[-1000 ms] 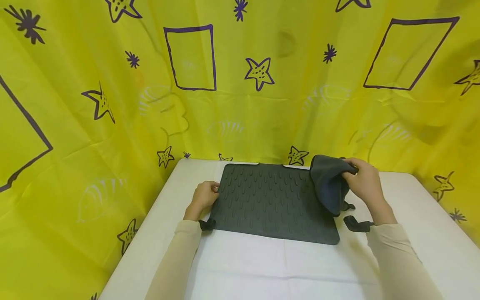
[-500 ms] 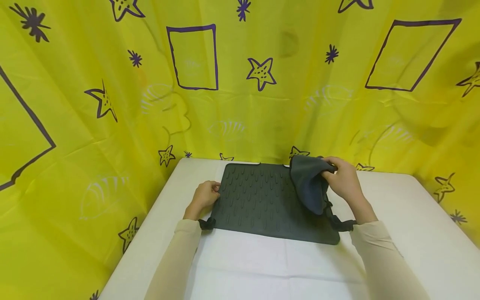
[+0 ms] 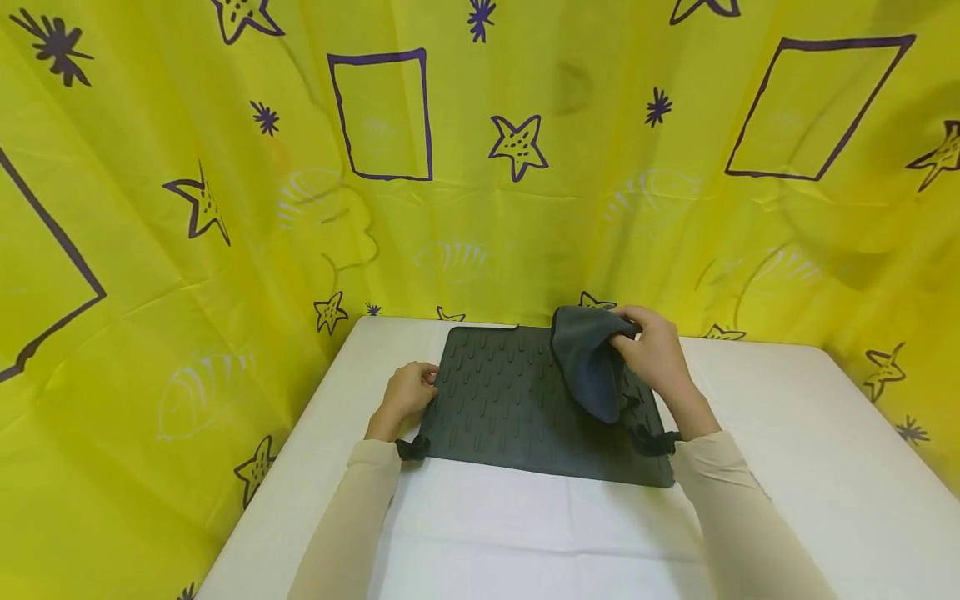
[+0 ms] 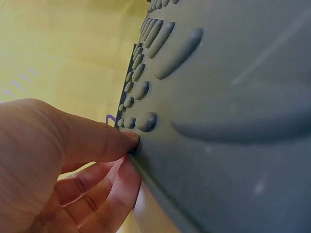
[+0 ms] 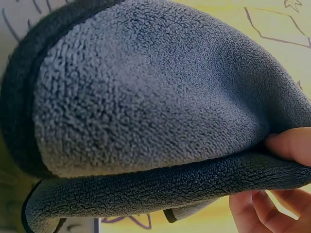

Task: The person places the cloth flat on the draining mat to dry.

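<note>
A dark grey rubber mat (image 3: 495, 408) with raised elongated bumps lies on the white table. At its left edge my left hand (image 3: 408, 392) pinches the rim; the left wrist view shows the thumb (image 4: 112, 141) on top and the fingers beneath. My right hand (image 3: 656, 350) holds a dark grey microfibre cloth (image 3: 588, 358) with a black border, bunched between thumb and fingers. The cloth hangs over the right part of the mat and hides some of it. Close up in the right wrist view, the cloth's fuzzy, folded surface (image 5: 146, 97) fills most of the picture.
The white table (image 3: 480, 533) extends in front of the mat and to both sides. Behind and to the left hangs a yellow curtain (image 3: 450, 217) printed with stars and frames. Black straps (image 3: 656, 442) sit at both wrists.
My right hand has moved left with the cloth, from the mat's right edge to farther over the mat. The left hand keeps its hold, and the mat stays in place.
</note>
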### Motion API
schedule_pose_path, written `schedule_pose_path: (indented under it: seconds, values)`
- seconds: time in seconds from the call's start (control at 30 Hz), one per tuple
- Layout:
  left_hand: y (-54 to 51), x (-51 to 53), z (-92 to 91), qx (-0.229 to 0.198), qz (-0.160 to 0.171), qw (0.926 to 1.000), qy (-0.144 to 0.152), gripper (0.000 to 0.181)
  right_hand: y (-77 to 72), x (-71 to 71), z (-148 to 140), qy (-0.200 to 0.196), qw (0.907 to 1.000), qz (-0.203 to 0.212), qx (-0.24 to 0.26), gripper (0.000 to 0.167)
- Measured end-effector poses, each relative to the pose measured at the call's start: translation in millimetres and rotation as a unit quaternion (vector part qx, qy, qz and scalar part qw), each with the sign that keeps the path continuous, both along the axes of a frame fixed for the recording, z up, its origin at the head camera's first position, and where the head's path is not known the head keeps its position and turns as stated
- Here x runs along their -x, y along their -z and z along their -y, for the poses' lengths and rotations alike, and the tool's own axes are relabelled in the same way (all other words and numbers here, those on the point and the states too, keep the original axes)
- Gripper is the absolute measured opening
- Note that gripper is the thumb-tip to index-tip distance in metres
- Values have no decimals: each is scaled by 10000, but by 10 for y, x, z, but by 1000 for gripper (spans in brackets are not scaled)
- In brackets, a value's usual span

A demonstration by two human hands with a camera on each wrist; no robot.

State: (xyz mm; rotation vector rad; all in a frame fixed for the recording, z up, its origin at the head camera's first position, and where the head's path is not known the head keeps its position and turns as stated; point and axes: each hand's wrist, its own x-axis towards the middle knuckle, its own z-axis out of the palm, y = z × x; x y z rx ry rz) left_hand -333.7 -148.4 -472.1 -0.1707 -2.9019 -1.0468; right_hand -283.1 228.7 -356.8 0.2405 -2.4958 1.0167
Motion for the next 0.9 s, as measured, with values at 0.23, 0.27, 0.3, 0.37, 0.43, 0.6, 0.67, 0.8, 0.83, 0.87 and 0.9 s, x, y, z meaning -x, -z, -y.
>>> schedule_pose_path:
  seconds: [0.23, 0.27, 0.3, 0.37, 0.43, 0.6, 0.67, 0.8, 0.83, 0.87, 0.9]
  values:
    - [0, 2, -17, -15, 21, 10000, -10, 37, 16, 44, 128, -152, 9997, -86, 175, 26]
    - [0, -1, -19, -9, 27, 10000, -9, 37, 19, 47, 144, -170, 9996, -94, 192, 26]
    - [0, 1, -21, -5, 38, 10000, -18, 37, 22, 50, 161, -194, 9996, -98, 199, 26]
    - [-1, 2, -22, 2, 61, 10000, -33, 37, 33, 57, 195, -224, 9994, -130, 210, 26]
    - [0, 2, -22, 4, 76, 10000, -41, 37, 49, 65, 225, -259, 9993, -139, 241, 26]
    - [8, 5, -17, 15, 66, 10000, -36, 37, 126, 93, 297, -337, 9985, -47, 437, 26]
    - [7, 3, -14, 20, 59, 10000, -31, 37, 176, 110, 324, -316, 9982, 80, 507, 26]
    - [3, 7, -3, 50, 45, 10000, -25, 37, 290, 141, 378, -220, 9976, 297, 589, 28]
    - [2, 7, -1, 57, 44, 10000, -27, 37, 319, 146, 391, -181, 9975, 345, 583, 29]
    - [2, 9, 0, 66, 43, 10000, -26, 37, 346, 153, 405, -154, 9975, 381, 581, 29]
    - [1, 11, 1, 64, 46, 10000, -23, 37, 374, 162, 416, -133, 9974, 404, 579, 29]
